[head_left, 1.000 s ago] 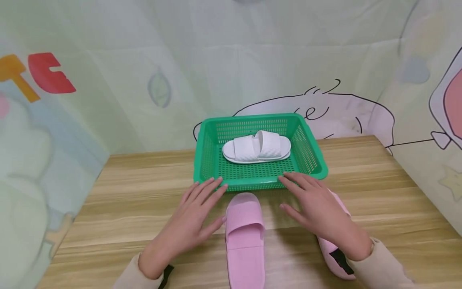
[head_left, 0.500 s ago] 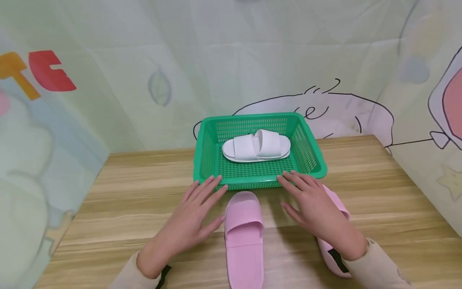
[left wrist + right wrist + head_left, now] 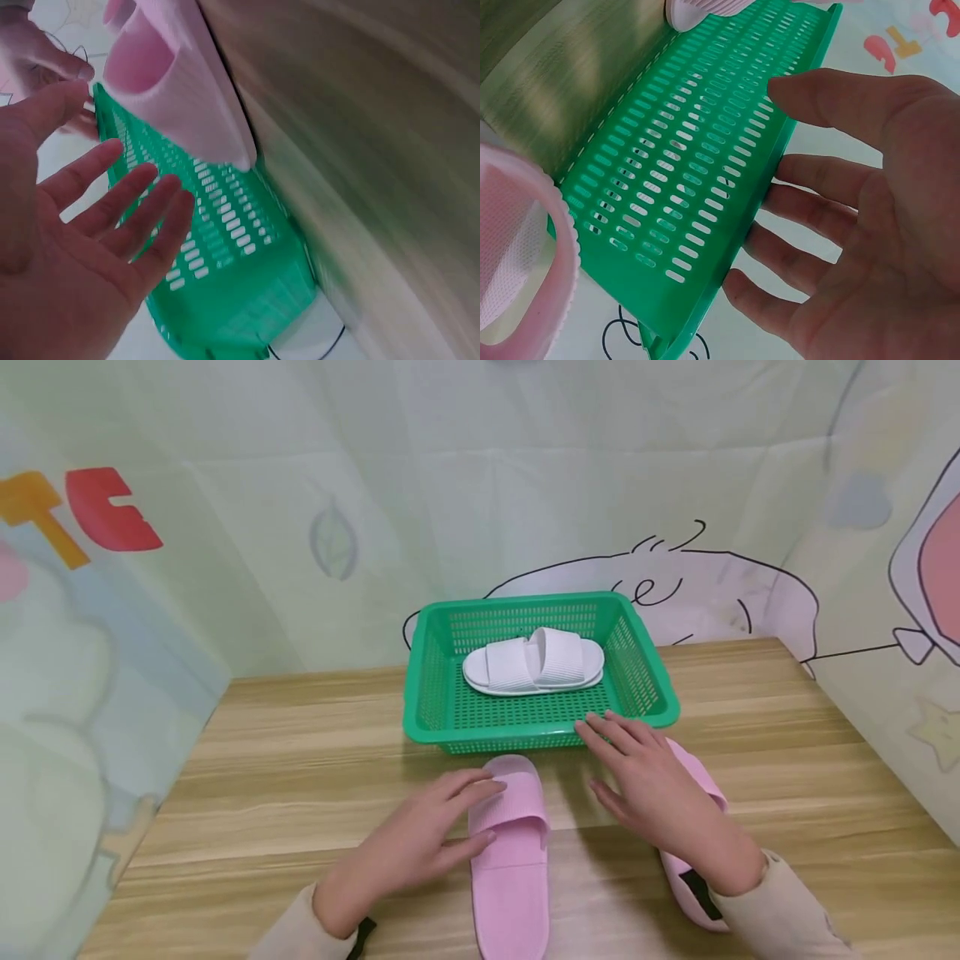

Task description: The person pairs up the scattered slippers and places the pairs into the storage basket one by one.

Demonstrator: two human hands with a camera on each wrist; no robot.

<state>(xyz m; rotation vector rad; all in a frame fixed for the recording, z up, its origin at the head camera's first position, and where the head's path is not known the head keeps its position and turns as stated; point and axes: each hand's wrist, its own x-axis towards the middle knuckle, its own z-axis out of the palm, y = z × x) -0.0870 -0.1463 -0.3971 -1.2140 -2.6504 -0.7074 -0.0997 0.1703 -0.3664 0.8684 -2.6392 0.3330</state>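
In the head view a green plastic basket [image 3: 487, 737] stands at the back of the table, with a pair of white slippers [image 3: 512, 665] lying inside. A pink slipper [image 3: 512, 897] lies in front of it, toe toward the basket. My left hand [image 3: 423, 835] reaches over this slipper's strap from the left, fingers extended and holding nothing. In the left wrist view the palm and spread fingers face the slipper. My right hand [image 3: 654, 781] has its fingertips at the basket's front rim, fingers relaxed. Beneath the right hand, partly hidden, is a second pink slipper [image 3: 699, 777].
The wooden table [image 3: 300, 752] meets a cloth backdrop [image 3: 420, 510] printed with cartoon figures right behind the basket. More of this backdrop rises along the left and right sides of the table.
My left hand has moved from the basket's front rim back and to the right, over the near pink slipper. The right hand has hardly moved; basket and slippers are where they were.
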